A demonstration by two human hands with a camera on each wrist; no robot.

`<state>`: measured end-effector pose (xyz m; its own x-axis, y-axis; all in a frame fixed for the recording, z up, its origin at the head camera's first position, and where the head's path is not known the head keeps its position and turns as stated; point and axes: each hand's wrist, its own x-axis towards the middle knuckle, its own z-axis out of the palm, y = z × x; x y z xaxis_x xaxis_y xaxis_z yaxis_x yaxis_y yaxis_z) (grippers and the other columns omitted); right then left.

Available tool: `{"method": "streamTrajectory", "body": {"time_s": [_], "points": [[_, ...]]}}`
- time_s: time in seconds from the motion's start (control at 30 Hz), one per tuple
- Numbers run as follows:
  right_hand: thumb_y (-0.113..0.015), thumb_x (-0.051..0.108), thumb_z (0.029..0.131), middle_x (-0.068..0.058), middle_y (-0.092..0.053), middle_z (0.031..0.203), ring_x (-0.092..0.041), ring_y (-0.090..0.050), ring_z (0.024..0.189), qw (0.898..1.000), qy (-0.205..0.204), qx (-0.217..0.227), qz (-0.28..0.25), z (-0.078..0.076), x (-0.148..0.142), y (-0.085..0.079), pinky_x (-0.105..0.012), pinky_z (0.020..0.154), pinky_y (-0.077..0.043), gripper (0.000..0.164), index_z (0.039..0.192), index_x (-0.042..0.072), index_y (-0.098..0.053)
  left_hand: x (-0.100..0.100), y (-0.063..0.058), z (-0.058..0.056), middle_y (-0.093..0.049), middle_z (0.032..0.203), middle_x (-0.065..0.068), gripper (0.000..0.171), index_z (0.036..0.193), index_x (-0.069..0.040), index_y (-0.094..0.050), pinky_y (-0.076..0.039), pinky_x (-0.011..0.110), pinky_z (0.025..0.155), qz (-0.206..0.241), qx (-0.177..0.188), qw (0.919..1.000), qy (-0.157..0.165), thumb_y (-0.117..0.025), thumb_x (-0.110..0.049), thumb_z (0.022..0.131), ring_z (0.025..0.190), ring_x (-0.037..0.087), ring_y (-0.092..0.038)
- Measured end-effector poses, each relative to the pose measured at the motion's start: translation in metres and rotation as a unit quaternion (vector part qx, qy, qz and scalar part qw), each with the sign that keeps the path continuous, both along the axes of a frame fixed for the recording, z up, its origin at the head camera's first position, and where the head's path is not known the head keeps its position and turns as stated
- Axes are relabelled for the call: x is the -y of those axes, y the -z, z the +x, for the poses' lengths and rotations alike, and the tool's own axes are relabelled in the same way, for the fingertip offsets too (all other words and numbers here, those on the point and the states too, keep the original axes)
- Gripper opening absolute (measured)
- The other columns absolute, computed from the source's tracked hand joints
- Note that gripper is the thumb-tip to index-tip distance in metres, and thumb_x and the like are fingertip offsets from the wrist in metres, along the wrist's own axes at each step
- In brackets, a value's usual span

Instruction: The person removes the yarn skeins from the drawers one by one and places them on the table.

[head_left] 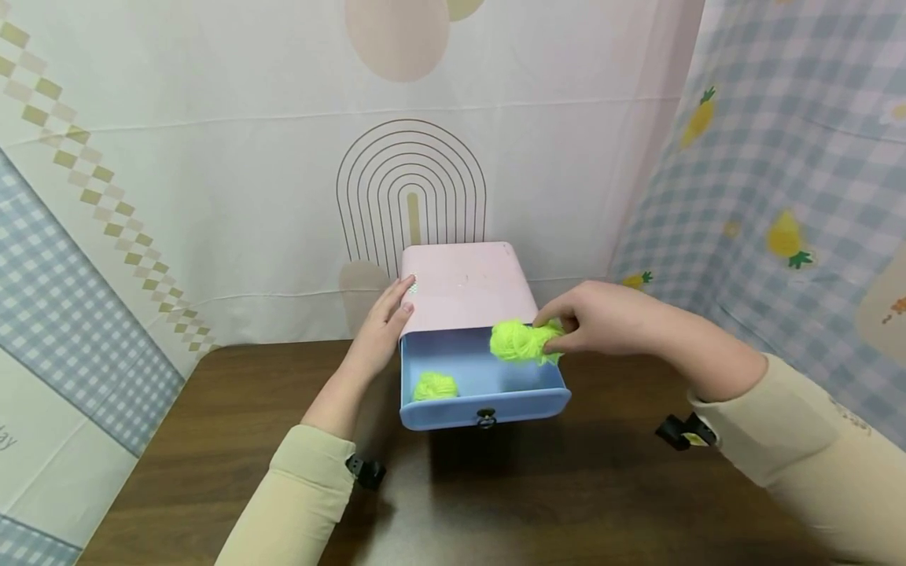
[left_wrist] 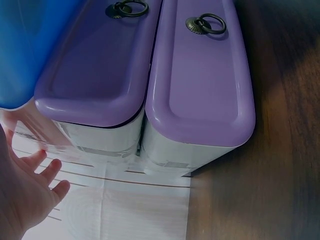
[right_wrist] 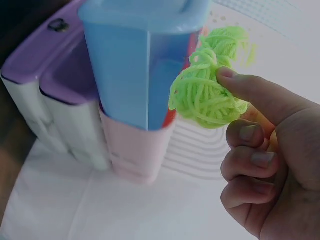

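Observation:
Between thumb and fingers, my right hand [head_left: 602,318] pinches a neon yellow-green bundle of yarn [head_left: 520,341] over the right part of a pulled-out blue drawer [head_left: 460,362]. In the right wrist view the yarn [right_wrist: 205,97] shows as a wound ball with a second lump behind it. A second yellow-green yarn ball [head_left: 435,386] lies in the drawer's front left corner. My left hand [head_left: 382,326] rests with extended fingers against the left side of the pink cabinet top [head_left: 467,287]. In the left wrist view, the left hand's fingers [left_wrist: 50,172] are spread beside the cabinet.
Two purple drawers [left_wrist: 200,75] with ring pulls sit in white units below the blue drawer. The blue drawer has a dark ring pull [head_left: 485,417] on its front. A brown wooden table [head_left: 269,393] bears the cabinet, and a patterned cloth [head_left: 283,157] hangs behind it.

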<state>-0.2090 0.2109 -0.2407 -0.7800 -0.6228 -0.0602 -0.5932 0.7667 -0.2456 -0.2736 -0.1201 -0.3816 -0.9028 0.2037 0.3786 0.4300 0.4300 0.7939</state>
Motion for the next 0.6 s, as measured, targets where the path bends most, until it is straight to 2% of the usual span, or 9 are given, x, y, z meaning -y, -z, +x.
{"method": "streamTrajectory", "body": {"time_s": [0.2, 0.33, 0.47, 0.6], "points": [[-0.076, 0.037, 0.087, 0.007, -0.047, 0.063, -0.009, -0.043, 0.057, 0.999, 0.026, -0.013, -0.015, 0.003, -0.022, -0.009, -0.028, 0.054, -0.038, 0.021, 0.107, 0.033, -0.074, 0.001, 0.000, -0.001, -0.022, 0.163, 0.012, 0.055, 0.154, -0.027, -0.037, -0.017, 0.065, 0.113, 0.003, 0.000, 1.0000, 0.002, -0.040, -0.045, 0.103, 0.149, 0.033, -0.020], [-0.076, 0.041, 0.086, 0.008, -0.048, 0.063, -0.009, -0.043, 0.057, 0.998, 0.059, -0.019, -0.012, 0.003, -0.038, -0.008, -0.027, 0.053, -0.037, 0.021, 0.106, 0.037, -0.073, 0.001, 0.000, -0.001, -0.022, 0.163, 0.011, 0.055, 0.154, -0.027, -0.037, -0.018, 0.065, 0.113, 0.006, -0.002, 1.0000, 0.005, -0.040, -0.045, 0.103, 0.149, 0.034, -0.020], [-0.074, 0.043, 0.087, 0.007, -0.048, 0.063, -0.010, -0.042, 0.057, 0.997, 0.081, -0.010, -0.009, 0.001, -0.054, 0.002, -0.027, 0.051, -0.035, 0.026, 0.110, 0.033, -0.074, 0.001, 0.000, -0.001, -0.022, 0.163, 0.011, 0.055, 0.154, -0.027, -0.037, -0.018, 0.065, 0.113, 0.008, -0.003, 0.9999, 0.006, -0.040, -0.045, 0.103, 0.149, 0.034, -0.019], [-0.074, 0.041, 0.088, 0.006, -0.049, 0.065, -0.011, -0.044, 0.059, 0.996, 0.083, 0.010, -0.010, -0.003, -0.067, 0.021, -0.028, 0.053, -0.037, 0.030, 0.113, 0.025, -0.074, 0.001, 0.001, -0.002, -0.023, 0.163, 0.011, 0.055, 0.154, -0.027, -0.037, -0.018, 0.065, 0.114, 0.008, -0.005, 0.9999, 0.005, -0.040, -0.045, 0.103, 0.149, 0.033, -0.019]]}}
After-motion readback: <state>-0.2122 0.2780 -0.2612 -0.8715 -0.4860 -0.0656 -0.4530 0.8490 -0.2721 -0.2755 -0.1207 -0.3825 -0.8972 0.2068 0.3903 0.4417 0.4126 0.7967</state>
